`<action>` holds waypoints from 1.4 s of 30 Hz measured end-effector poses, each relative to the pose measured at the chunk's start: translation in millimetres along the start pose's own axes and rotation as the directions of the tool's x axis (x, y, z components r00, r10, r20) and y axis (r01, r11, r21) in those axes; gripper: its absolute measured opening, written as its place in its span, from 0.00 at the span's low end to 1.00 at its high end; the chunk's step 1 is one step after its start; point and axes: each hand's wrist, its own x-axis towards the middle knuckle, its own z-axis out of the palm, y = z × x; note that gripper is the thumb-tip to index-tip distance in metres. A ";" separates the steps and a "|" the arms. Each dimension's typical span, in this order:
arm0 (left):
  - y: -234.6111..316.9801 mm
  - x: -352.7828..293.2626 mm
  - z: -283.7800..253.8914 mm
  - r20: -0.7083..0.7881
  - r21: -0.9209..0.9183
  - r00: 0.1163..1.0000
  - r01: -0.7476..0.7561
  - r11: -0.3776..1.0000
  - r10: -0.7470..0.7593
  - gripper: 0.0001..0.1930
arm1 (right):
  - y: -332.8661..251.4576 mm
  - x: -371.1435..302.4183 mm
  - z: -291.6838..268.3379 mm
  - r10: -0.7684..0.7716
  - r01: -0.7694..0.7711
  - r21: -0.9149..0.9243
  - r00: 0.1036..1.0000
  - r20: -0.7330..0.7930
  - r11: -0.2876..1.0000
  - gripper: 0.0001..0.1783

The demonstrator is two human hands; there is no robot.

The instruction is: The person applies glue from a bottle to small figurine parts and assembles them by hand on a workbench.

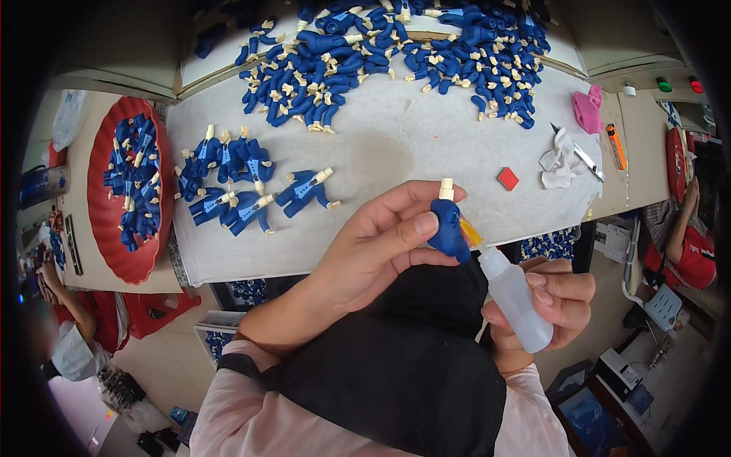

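Observation:
My left hand [396, 232] pinches a blue doll body [449, 232] with a cream neck stub pointing up. In my right hand [552, 297] is a translucent white squeeze bottle [518, 301], tilted, its amber nozzle tip [470, 232] reaching to the side of the doll body. Whether the tip touches the body or stops just short, I cannot tell. To the left on the white table covering [327, 228] lie several blue doll bodies [236, 206] with light blue fronts and cream necks, some with one arm showing a cream hand.
Loose blue arms [312, 87] with cream hands and more bodies heap at the table's far side. A red scalloped tray [99, 186] of parts stands left. At right lie a red block [508, 179], white cloth [560, 164], pink cloth [588, 109] and orange cutter [616, 147]. People sit on both sides.

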 end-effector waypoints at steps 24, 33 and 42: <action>0.3 -0.6 0.3 -0.072 0.053 0.996 -0.054 0.997 0.057 0.18 | 2.9 0.3 -1.9 -0.011 0.014 -0.051 0.998 0.063 0.999 0.24; -1.5 0.8 -2.8 -0.047 0.130 0.991 -0.121 0.984 0.128 0.16 | 2.2 -1.6 -1.6 -0.008 0.011 -0.031 0.997 0.078 0.999 0.24; -5.5 3.4 -5.9 -0.015 0.138 0.974 -0.224 0.965 0.228 0.15 | 2.1 2.7 -6.3 -0.015 0.012 0.013 0.976 0.216 1.000 0.24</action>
